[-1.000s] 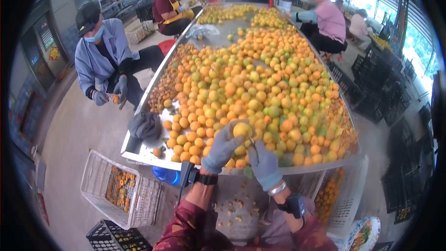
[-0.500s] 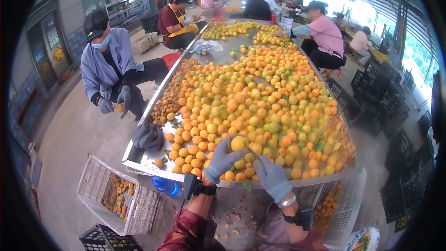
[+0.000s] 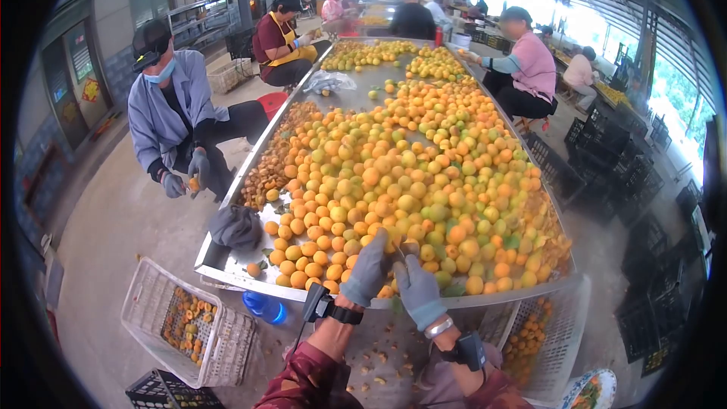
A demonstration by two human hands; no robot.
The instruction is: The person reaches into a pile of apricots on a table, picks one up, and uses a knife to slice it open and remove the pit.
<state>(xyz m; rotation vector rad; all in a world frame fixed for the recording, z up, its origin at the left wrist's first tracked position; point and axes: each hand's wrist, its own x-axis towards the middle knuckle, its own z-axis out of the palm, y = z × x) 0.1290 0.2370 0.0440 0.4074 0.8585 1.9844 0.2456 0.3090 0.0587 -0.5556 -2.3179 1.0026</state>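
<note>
My left hand (image 3: 368,271), in a grey glove, is closed around a yellow-orange apricot (image 3: 392,238) at the near edge of the metal table (image 3: 221,259). My right hand (image 3: 419,290), gloved too, is closed just beside it, its fingertips close to the fruit. A thin dark thing shows at those fingertips, too small to name. A large heap of apricots (image 3: 371,176) spreads over the table beyond both hands.
A grey cloth (image 3: 235,227) and a plastic bag (image 3: 330,82) lie on the table. Below stand a white crate (image 3: 144,310) of cut fruit, a blue bottle (image 3: 264,307) and another crate (image 3: 572,333) of apricots. A co-worker (image 3: 170,98) sits at left, another (image 3: 530,68) at right.
Both my hands have moved slightly, and the left has turned so that its back covers more of the apricot. The view has shifted a little. The co-worker at right has sat more upright.
</note>
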